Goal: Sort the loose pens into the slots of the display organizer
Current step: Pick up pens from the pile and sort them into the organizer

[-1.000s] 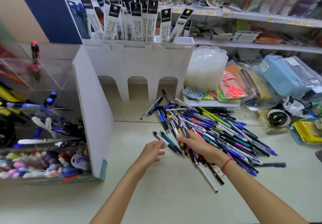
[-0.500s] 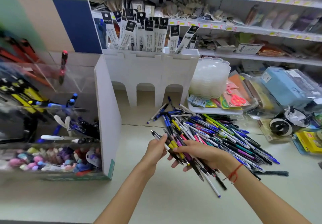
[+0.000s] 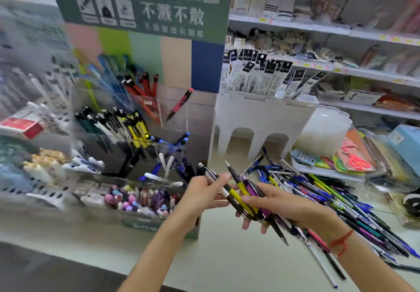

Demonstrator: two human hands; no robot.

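My right hand (image 3: pixel 281 205) grips a bundle of pens (image 3: pixel 252 197), yellow, purple and black, lifted off the counter. My left hand (image 3: pixel 202 193) pinches a black and white pen (image 3: pixel 214 179) at the bundle's upper end. Just left of both hands stands the clear display organizer (image 3: pixel 141 141), its tiered slots holding yellow, black, blue and red pens. A big heap of loose pens (image 3: pixel 329 201) lies on the counter to the right, partly behind my right forearm.
A white arched stand (image 3: pixel 261 119) with packaged refills stands behind the heap. A stack of translucent cups (image 3: pixel 322 130), scissors packs and a blue box sit at the right. Store shelves fill the back. A white basket (image 3: pixel 34 187) is at the left.
Both hands have lifted the bundle of pens off the heap and carried it left and up toward the organizer. The camera has swung left, bringing the organizer into full view.
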